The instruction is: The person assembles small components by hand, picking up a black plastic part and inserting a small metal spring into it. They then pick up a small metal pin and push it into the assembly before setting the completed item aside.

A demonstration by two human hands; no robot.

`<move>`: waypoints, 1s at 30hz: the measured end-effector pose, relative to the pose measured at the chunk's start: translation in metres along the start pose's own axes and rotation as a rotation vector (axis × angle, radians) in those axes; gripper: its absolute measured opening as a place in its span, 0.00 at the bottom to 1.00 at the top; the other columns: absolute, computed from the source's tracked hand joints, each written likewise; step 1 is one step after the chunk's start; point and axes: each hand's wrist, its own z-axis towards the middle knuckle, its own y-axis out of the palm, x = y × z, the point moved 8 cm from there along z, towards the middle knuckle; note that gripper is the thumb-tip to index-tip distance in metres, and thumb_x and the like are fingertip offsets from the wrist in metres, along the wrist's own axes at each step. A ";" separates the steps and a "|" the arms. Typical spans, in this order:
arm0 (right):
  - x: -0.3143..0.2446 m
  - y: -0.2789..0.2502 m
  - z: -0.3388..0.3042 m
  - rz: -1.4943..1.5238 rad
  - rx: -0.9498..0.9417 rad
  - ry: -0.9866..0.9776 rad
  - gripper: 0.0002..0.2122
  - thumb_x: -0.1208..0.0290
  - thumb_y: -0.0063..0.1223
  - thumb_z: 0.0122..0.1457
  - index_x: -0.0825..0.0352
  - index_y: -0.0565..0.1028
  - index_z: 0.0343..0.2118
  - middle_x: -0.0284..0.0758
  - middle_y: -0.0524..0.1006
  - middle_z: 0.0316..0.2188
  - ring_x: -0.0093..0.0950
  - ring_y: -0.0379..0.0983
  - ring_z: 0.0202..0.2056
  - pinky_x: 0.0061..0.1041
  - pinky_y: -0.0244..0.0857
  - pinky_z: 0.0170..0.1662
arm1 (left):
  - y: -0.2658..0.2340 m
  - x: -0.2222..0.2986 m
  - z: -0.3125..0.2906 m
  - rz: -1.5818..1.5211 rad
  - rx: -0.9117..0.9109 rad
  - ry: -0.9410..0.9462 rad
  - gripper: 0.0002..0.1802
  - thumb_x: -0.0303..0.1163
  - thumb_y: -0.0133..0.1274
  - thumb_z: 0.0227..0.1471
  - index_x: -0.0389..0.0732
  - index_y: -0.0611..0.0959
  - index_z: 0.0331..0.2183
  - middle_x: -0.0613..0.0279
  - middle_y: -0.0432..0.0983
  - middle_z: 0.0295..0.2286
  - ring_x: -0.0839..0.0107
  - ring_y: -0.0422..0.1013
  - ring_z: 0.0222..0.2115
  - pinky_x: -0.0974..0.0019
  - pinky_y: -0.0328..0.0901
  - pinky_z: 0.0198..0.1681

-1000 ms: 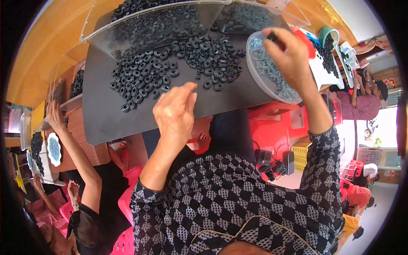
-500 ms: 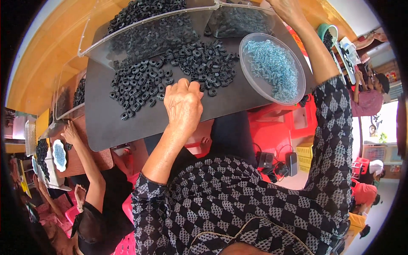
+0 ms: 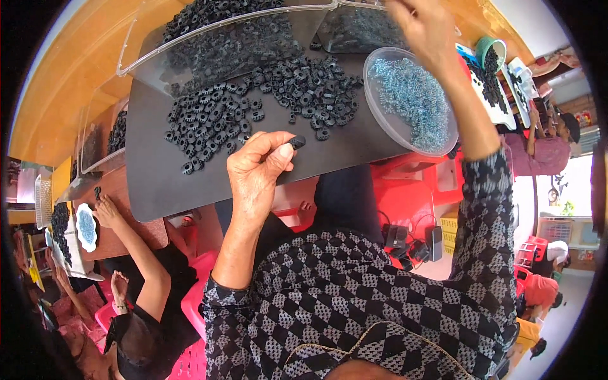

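Note:
Between the thumb and fingers of my left hand (image 3: 253,171) is a small black plastic piece (image 3: 296,142), raised over the near edge of the dark board (image 3: 171,196). Beyond it lie loose heaps of similar black pieces (image 3: 212,123), ridged and with holes. My right hand (image 3: 434,41) reaches to the far right, above the far side of a clear round bowl (image 3: 391,123). Motion smears its fingers, so whether they hold anything cannot be made out. Tiny shiny pale-blue pieces (image 3: 408,95), seemingly coiled, fill much of the bowl.
A clear plastic bin (image 3: 221,25) of black pieces stands at the back. Below the board is a red stool (image 3: 405,199), with black power adapters (image 3: 398,237) nearby. At left, a co-worker's hand (image 3: 109,212) is near a white dish (image 3: 80,235). A green bowl (image 3: 500,50) sits far right.
My left hand has drawn back from the heap toward me and turned, now showing a black piece in its fingers. My right hand has come lower into view, beside the bowl's far rim.

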 end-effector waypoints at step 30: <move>-0.097 0.118 -0.103 -0.416 -0.497 0.395 0.06 0.79 0.57 0.46 0.67 0.74 0.29 0.37 0.73 0.24 0.35 0.69 0.27 0.32 0.63 0.28 | -0.010 0.001 -0.018 -0.042 0.152 0.018 0.14 0.27 0.52 0.53 0.33 0.78 0.42 0.61 0.76 0.32 0.77 0.73 0.28 0.77 0.64 0.31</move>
